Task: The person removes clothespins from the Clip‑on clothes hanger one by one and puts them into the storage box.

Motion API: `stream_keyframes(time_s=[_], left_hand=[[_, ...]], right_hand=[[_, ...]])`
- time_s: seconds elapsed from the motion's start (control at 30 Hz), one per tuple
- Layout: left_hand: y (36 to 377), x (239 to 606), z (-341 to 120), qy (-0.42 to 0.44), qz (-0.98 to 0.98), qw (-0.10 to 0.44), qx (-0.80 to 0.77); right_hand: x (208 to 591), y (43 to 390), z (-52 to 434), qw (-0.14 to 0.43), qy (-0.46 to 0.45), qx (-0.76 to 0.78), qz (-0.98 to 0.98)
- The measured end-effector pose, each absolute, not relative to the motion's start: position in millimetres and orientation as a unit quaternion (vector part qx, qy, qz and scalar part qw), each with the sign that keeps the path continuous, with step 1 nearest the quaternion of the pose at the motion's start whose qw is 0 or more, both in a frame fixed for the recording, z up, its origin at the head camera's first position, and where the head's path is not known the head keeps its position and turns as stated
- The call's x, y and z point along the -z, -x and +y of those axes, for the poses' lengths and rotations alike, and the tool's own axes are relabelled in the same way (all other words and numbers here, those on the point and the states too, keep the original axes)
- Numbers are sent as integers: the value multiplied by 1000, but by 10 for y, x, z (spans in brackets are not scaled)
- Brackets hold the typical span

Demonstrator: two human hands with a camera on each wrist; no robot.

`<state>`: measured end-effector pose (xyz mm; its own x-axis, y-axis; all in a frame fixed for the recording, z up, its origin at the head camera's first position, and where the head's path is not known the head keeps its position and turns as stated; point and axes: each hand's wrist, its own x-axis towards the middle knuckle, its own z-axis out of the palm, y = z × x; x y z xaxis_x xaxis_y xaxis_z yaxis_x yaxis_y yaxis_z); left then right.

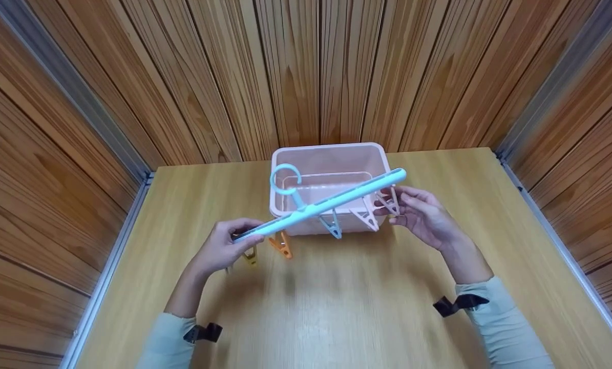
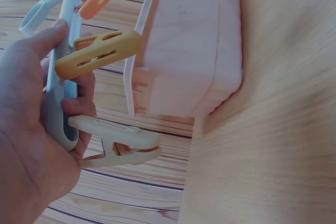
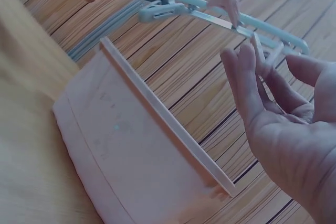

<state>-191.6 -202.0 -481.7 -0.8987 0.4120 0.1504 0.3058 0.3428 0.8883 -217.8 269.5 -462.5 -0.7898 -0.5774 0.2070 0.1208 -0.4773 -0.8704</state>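
Note:
A light blue clip hanger (image 1: 346,193) with a round hook (image 1: 277,190) is held slanted above the table, its right end over a pink bin. My left hand (image 1: 224,248) grips the hanger's left end between thumb and fingers. My right hand (image 1: 428,218) is at the other end, fingers extended beside the pale pink end clip (image 3: 266,59) and seeming to touch it; the thumb stands apart. Along the bar hang another pink clip (image 1: 365,219), a blue clip (image 1: 332,225), an orange clip (image 1: 281,245) and a yellow clip (image 2: 100,53). A cream clip (image 2: 123,137) shows under my left hand.
Behind and below the hanger, the pink bin (image 1: 331,147) stands on the wooden table (image 1: 306,318), close to the back edge. Wood-plank walls (image 1: 306,77) rise at the back and both sides, with metal rails (image 1: 108,251) along the table's sides.

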Motion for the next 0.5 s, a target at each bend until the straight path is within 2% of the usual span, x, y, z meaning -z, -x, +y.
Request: stream_keyframes(time_s=[0.1,0.3,0.5], left_hand=[[1924,4780,-2032,-222,815,57,-532],[1925,4757,-2073,-226,809,83,-536],[1928,4769,-2096,-230,810,84,-533]], right_hand=[[4639,2228,2722,245,280,828,419],[4664,2263,2710,273,313,831,370],[4651,2265,2686,298,330,826,346]])
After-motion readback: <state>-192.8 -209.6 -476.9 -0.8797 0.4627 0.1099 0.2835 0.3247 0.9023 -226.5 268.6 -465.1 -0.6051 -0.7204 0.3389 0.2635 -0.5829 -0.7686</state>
